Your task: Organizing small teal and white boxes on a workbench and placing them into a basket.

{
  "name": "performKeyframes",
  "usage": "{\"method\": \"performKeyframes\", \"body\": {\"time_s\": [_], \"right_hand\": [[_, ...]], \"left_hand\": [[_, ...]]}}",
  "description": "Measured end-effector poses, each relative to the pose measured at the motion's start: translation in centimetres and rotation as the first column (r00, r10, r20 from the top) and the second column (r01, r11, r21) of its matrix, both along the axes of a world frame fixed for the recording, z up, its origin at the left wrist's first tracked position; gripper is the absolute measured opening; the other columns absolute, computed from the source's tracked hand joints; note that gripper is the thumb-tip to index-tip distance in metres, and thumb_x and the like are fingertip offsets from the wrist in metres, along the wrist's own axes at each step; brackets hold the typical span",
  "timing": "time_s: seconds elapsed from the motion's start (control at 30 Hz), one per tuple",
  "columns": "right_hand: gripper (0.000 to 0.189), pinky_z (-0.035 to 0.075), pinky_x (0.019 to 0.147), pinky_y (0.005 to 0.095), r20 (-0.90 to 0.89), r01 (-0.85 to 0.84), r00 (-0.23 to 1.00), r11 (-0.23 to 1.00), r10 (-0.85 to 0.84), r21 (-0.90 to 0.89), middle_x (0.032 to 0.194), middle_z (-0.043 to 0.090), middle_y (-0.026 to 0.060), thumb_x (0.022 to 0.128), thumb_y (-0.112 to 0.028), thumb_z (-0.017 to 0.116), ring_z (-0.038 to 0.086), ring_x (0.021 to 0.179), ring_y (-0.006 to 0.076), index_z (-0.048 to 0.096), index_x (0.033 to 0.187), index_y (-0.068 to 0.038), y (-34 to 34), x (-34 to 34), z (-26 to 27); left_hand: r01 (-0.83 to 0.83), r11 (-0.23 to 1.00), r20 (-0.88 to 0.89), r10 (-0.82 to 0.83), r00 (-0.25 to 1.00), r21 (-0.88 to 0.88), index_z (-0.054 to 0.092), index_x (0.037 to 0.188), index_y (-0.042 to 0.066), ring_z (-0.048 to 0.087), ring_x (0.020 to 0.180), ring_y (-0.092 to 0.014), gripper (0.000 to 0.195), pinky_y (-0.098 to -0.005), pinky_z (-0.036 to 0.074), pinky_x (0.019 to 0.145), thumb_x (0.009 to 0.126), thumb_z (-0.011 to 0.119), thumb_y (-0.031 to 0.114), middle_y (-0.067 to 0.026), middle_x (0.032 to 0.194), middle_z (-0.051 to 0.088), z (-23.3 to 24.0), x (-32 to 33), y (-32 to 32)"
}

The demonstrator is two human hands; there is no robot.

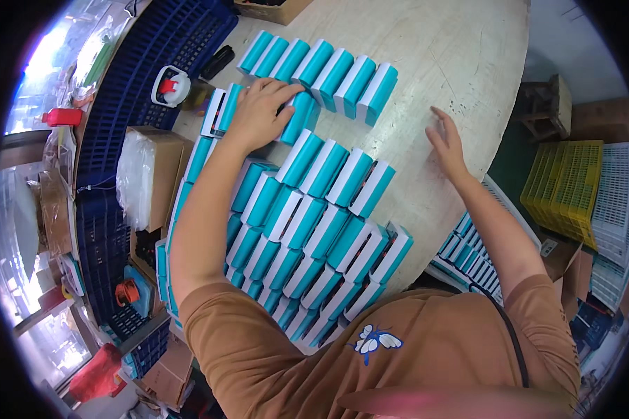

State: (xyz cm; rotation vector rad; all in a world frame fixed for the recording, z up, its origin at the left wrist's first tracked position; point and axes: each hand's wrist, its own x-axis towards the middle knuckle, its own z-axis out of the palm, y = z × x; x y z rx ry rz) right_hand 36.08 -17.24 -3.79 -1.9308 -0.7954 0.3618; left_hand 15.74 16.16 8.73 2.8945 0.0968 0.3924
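Observation:
My left hand [262,112] lies over a short row of teal-and-white boxes near the back left, its fingers spread across their tops. Its palm hides part of the row, and whether it grips a box cannot be made out. One teal box [294,123] shows beside the thumb. My right hand [447,144] hovers at or just above the tabletop on the right, fingers apart and holding nothing. Nearer my body stand stepped stacks of the same teal-and-white boxes [322,230], some with dark slots along the side. Beyond my left hand runs a separate slanted row of boxes [333,78].
The pale wooden table [424,47] has a curved right edge. Blue plastic crates [152,47], a white container with a red part [172,86] and a cardboard box [165,178] line the left. At right are a crate of boxes [472,251], yellow crates [561,183] and a wooden stool [548,107].

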Motion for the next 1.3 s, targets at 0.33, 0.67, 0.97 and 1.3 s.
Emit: {"method": "performKeyframes", "body": {"time_s": [0.33,0.67,0.97,1.3], "right_hand": [[0.059,0.03,0.108,0.0352,-0.472,-0.403,0.797,0.914,0.377,0.051,0.138,0.046,0.0137,0.092,-0.041,0.053,0.042,0.128,0.0255,0.042,0.139,-0.007,3.4,-10.7,7.5],[0.06,0.024,0.111,0.0368,-0.649,-0.331,0.709,0.943,0.277,0.041,0.145,0.04,0.0128,0.094,-0.043,0.051,0.035,0.134,0.0248,0.039,0.143,-0.009,3.2,-11.0,7.0],[0.052,0.034,0.106,0.0344,-0.429,-0.172,0.891,0.985,0.151,-0.011,0.135,0.049,0.0165,0.096,-0.035,0.052,0.045,0.127,0.0242,0.044,0.137,-0.005,-6.4,-7.0,4.5],[0.039,0.042,0.067,0.0303,-0.52,0.386,0.531,0.738,-0.669,-0.554,0.097,0.062,0.005,0.085,-0.04,0.059,0.057,0.088,0.0153,0.061,0.106,-0.008,-40.2,-5.7,-10.7]], "left_hand": [[-0.115,0.985,-0.196,0.088,0.977,-0.131,0.067,0.11,0.017,0.047,0.12,-0.028,0.028,-0.0515,0.033,0.103,0.086,0.057,0.028,-0.0061,0.12,0.06,0.4,-1.1,3.1],[-0.106,0.994,-0.31,0.097,0.946,-0.014,0.065,0.117,0.018,0.046,0.123,-0.029,0.036,-0.0494,0.033,0.102,0.088,0.055,0.036,-0.0076,0.125,0.058,0.3,-1.2,1.1],[0.105,0.993,-0.454,-0.118,0.883,-0.055,0.068,0.111,0.016,0.051,0.118,-0.032,0.042,-0.0503,0.028,0.106,0.086,0.057,0.048,-0.0137,0.12,0.061,-1.1,0.7,-7.8],[0.234,0.779,-0.031,-0.309,0.95,-0.582,0.059,0.119,0.003,0.06,0.102,-0.03,0.039,-0.0369,0.046,0.091,0.084,0.066,0.021,-0.0158,0.113,0.063,4.9,9.8,-33.8]]}}
